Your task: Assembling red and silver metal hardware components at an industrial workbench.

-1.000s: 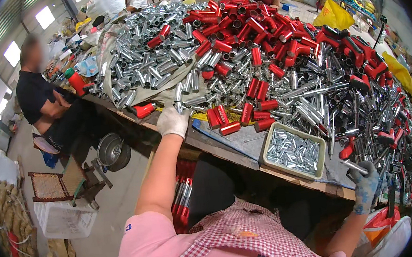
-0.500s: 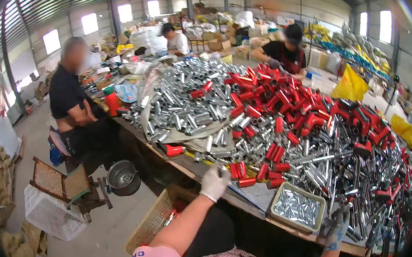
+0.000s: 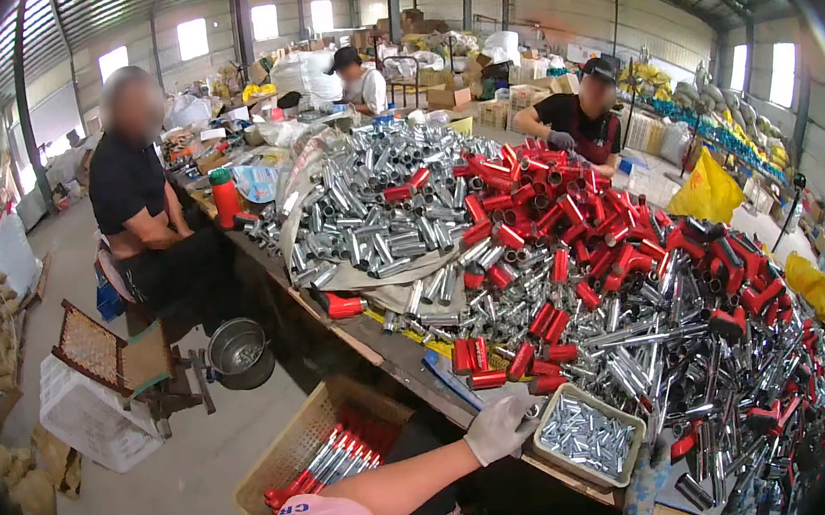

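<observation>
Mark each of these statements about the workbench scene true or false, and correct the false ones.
1. The left hand wears a light glove. True.
2. The left hand rests beside the small tray of tiny silver parts. True.
3. The tray holds red tubes. False: it holds small silver pieces.
4. The crate below the table holds finished pieces with red ends. True.
5. The right hand is bare. False: it wears a blue-grey glove.
6. The table pile is all silver. False: red tubes are mixed in.

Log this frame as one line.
left hand: gloved, at table edge, beside tray of small metal parts | right hand: gloved, below tray | ahead: red and silver tubes
</observation>
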A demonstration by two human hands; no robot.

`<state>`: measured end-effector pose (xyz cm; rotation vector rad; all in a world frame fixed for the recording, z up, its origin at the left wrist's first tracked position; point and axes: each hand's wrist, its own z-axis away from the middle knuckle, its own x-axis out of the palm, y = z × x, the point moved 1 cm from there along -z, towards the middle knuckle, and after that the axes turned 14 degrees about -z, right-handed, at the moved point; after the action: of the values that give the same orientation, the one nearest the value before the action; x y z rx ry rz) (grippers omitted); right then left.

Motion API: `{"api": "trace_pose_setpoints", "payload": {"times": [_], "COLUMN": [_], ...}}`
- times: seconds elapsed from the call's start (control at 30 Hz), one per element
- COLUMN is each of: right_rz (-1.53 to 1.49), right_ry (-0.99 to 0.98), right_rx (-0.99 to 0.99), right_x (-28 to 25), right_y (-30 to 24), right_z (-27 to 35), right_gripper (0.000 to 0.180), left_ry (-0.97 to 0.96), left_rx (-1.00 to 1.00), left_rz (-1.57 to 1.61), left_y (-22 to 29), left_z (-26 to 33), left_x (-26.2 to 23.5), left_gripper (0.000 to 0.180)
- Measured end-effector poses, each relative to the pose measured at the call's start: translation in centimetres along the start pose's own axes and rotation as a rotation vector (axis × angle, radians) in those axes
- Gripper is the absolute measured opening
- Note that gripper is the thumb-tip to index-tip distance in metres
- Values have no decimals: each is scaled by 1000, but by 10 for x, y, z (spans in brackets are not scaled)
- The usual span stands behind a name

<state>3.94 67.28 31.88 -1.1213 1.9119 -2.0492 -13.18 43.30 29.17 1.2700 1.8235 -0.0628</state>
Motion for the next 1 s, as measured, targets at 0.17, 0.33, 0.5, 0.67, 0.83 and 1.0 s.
{"api": "trace_pose_setpoints", "payload": {"times": [0.17, 0.33, 0.5, 0.67, 0.83, 1.0], "right_rz": [75, 64, 329, 644, 439, 485], "right_ry": [24, 9, -33, -77, -1, -21], "right_rx": [-26, -15, -129, -204, -116, -206], "right_x": [-32, -25, -30, -5, -18, -32], "right_y": [25, 16, 14, -14, 2, 14], "right_z": [-13, -7, -10, 1, -5, -6], "right_gripper": [32, 33, 26, 29, 33, 35], "left_ry": [42, 55, 184, 207, 133, 213], "left_rx": [-58, -35, 11, 48, 17, -5], "left_rz": [-8, -108, -98, -142, -86, -20], "left_y": [6, 12, 13, 10, 14, 9], "left_z": [-12, -13, -16, -11, -12, -14], "left_x": [-3, -2, -9, -13, -11, -11], "left_gripper": [36, 34, 33, 33, 28, 31]}}
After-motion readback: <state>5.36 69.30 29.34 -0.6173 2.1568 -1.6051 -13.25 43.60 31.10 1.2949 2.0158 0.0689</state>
